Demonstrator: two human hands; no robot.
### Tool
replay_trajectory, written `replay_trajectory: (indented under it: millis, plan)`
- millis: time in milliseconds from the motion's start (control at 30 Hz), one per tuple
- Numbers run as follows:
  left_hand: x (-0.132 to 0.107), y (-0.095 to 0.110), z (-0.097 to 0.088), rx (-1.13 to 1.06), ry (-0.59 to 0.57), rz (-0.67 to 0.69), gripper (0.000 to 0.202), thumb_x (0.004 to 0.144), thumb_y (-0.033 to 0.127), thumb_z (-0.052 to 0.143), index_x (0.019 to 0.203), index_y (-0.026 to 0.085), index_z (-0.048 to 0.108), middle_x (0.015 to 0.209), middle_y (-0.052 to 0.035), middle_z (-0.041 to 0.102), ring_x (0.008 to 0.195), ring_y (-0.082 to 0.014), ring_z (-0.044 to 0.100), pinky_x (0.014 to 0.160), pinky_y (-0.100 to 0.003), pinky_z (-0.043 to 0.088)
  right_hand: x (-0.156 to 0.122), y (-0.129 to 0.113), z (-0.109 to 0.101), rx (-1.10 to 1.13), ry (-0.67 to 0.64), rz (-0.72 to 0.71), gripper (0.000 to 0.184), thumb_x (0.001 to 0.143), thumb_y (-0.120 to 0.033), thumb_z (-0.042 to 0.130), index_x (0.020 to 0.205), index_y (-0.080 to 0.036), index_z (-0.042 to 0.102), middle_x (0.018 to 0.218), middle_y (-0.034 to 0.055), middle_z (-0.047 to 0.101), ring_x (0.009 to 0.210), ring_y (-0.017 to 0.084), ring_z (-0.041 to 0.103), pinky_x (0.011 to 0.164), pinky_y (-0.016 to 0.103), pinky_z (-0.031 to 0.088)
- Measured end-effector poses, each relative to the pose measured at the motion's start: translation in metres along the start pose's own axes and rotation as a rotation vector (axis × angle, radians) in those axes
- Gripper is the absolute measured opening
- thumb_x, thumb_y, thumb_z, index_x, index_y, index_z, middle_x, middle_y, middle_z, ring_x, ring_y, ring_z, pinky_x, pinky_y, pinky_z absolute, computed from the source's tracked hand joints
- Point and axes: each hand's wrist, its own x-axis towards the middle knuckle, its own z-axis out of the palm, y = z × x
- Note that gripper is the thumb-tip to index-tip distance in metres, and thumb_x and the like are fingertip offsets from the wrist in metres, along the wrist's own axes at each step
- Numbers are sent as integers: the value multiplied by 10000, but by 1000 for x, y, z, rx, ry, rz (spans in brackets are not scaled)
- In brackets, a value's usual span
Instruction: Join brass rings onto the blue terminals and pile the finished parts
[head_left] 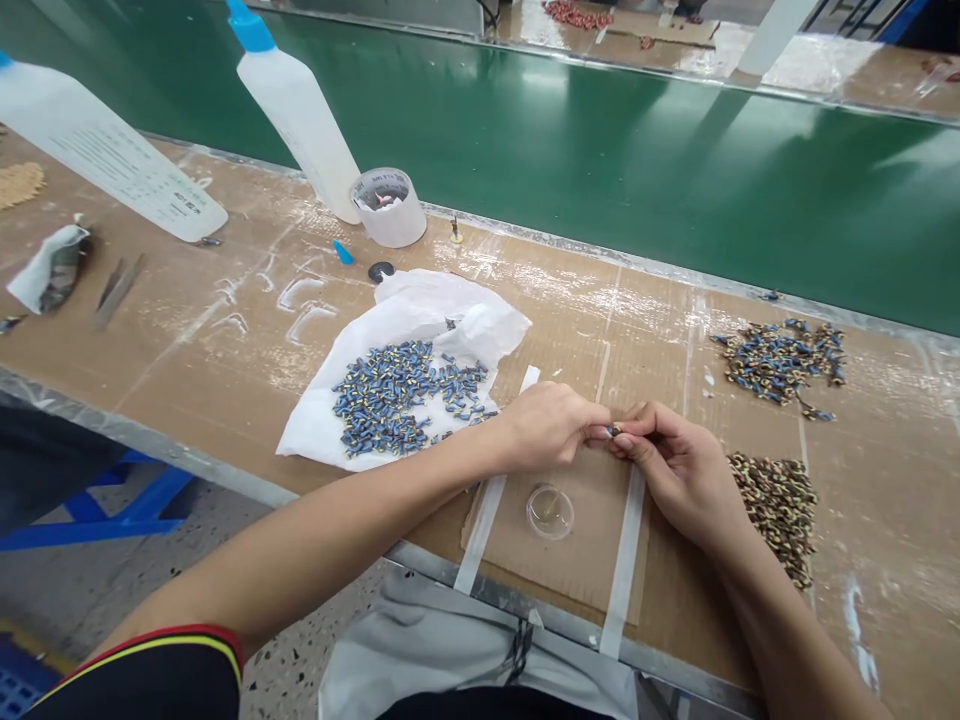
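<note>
My left hand [551, 425] and my right hand [679, 465] meet fingertip to fingertip above a taped cardboard pad [585, 560]. Pinched between them is a tiny dark piece with yellow and blue [615, 431]; its exact kind is too small to tell. Both hands are closed on it. Below them on the pad stands a small clear dish [550, 512] with a little liquid. Left of my left hand, many small blue-and-yellow pieces [390, 395] lie on a white sheet [307, 430]. Beside my right wrist is a pile of small brown-and-yellow pieces [776, 510].
Beyond it lies a pile of joined blue-and-brown pieces [784, 360]. Two white bottles, one nearer [112, 150] and one farther [300, 120], stand at the left by a tape roll [390, 210]. Tweezers [120, 288] lie far left. A green conveyor belt [600, 150] runs behind.
</note>
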Motion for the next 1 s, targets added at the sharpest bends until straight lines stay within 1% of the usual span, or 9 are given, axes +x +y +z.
replay_trajectory:
  millis: [267,433,533,600,700,767,833,933,1000]
  plan:
    - [1,1,0,25,-10,-19,153,823,154,496,792,183,643,694,-49,682,631,-184,599,570,-268,338,1,0,1,-61,-2,-4,150,939,-244,553,795,-203,559,775,23,634,716,150,604,654,263,470]
    - [0,-1,-8,-195,8,9,249,881,159,456,664,161,579,583,-8,604,539,-120,531,557,-232,331,1,-1,6,69,59,63,147,942,-328,563,862,-206,584,804,32,670,725,155,650,658,270,526]
    - [0,-2,-13,-301,8,2,301,930,196,436,682,147,598,597,4,612,551,-102,534,583,-214,353,2,-6,7,98,79,95,188,930,-376,578,873,-198,592,794,40,690,720,161,664,670,286,547]
    - [0,-3,-18,-335,10,-36,285,945,222,449,755,141,644,652,-5,650,604,-108,570,611,-212,374,3,-8,2,51,113,109,216,916,-400,593,871,-189,608,779,44,699,699,164,658,659,291,542]
    - [-3,1,-28,-358,29,-88,235,953,222,461,931,141,680,782,-31,702,704,-127,619,666,-228,418,6,-2,-19,-76,279,149,257,883,-430,621,864,-174,633,777,58,713,660,165,644,621,291,519]
    - [-11,9,-36,-318,79,-91,223,957,217,462,1007,150,669,873,-47,715,776,-141,632,712,-251,438,9,8,-42,-153,472,184,293,851,-455,641,870,-162,646,814,79,726,661,172,649,606,295,515]
    - [-25,20,-45,-213,157,-92,210,963,227,462,1011,162,656,941,-55,710,844,-158,627,752,-275,439,11,21,-67,-186,671,208,331,812,-467,667,918,-154,656,837,90,736,670,173,662,642,307,528]
    - [-59,26,-55,-39,219,-154,223,983,268,427,937,180,627,886,-38,677,830,-172,606,750,-293,427,11,36,-98,-202,754,219,382,815,-471,642,1007,-141,647,856,109,744,633,173,661,639,320,527]
    - [-87,18,-60,77,272,-281,233,987,285,404,895,192,596,887,-36,651,831,-187,594,754,-311,424,10,43,-110,-213,791,221,396,826,-481,612,1014,-135,645,837,115,742,602,173,647,621,323,518]
